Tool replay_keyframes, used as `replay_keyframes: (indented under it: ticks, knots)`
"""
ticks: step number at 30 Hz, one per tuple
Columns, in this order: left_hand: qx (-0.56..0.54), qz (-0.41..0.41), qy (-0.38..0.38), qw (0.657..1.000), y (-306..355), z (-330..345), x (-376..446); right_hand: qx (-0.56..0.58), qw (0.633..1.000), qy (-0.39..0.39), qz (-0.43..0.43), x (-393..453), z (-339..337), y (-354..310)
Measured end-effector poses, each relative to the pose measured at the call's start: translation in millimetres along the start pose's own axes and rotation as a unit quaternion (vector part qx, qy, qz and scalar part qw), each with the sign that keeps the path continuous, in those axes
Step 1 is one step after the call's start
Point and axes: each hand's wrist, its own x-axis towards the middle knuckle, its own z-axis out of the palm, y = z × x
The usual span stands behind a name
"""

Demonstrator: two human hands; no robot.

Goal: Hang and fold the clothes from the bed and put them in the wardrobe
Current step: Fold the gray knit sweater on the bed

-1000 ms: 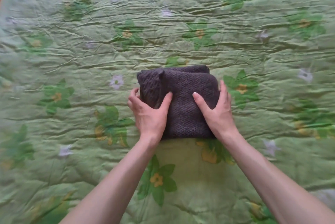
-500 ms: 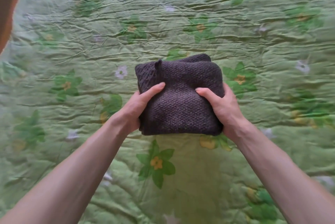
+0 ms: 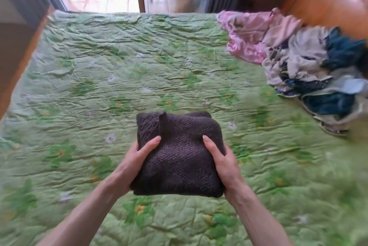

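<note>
Folded dark knit sweater (image 3: 179, 154) between left hand (image 3: 129, 168) and right hand (image 3: 223, 164), fingers curled around it.

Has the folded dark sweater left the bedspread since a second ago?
Yes. The folded dark sweater is raised off the green bedspread, toward the person, gripped at its sides by the left hand and right hand.

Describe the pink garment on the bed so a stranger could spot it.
Start at the green floral bedspread and look to its far right corner, at the heap of unfolded clothes. The pink garment is the heap's farthest piece, the only pink among the beige and dark blue.
</note>
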Motion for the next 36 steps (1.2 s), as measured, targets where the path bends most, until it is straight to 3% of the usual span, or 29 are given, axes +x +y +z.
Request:
replay_keyframes:
  ticks: [7, 16, 22, 31, 36]
  knots:
    - [0.039, 0.055, -0.046, 0.997, 82, 106, -83, 0.038, 0.994, 0.103, -0.014, -111, -70, -96]
    - [0.074, 0.082, -0.134, 0.985, 127, 226, -166, 0.125, 0.970, 0.202, -0.049, -211, -161, -143]
    - [0.089, 0.079, -0.204, 0.972, 113, 296, -242, 0.147, 0.963, 0.214, -0.076, -298, -227, -148]
    - [0.141, 0.089, -0.291, 0.942, 80, 368, -334, 0.261, 0.957, 0.110, -0.062, -425, -299, -118]
    - [0.164, 0.023, -0.348, 0.923, 64, 412, -353, 0.248, 0.933, 0.234, -0.116, -465, -323, -107]
